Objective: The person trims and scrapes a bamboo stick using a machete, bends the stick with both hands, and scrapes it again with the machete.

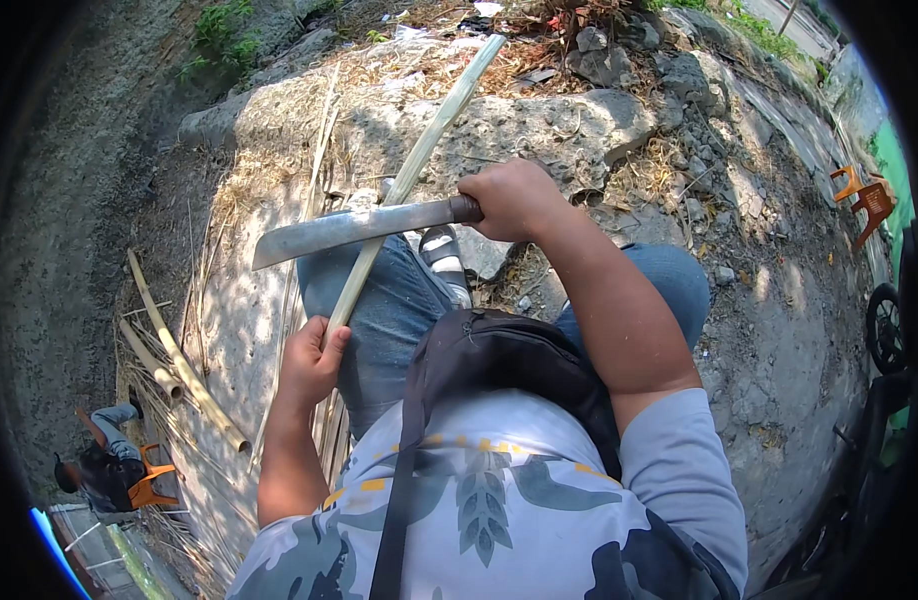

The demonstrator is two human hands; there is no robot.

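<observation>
A long, pale split bamboo strip [429,140] slants up and away from my lap. My left hand [316,355] is closed round its near end, above my left thigh. In my right hand [517,200] is the dark handle of a machete [344,232], its broad worn blade pointing left. The blade crosses over the strip about midway along; whether its edge bites into the bamboo I cannot tell. My fingers hide most of the handle. Both my knees in blue jeans [379,290] are bent beneath the strip.
Bamboo poles [184,365] and thin strips lie on the ground to the left. A person [104,460] sits on an orange chair [154,480] at lower left. Broken concrete [539,130] and rubble lie ahead. Another orange chair [869,205] and a wheel [885,328] are at right.
</observation>
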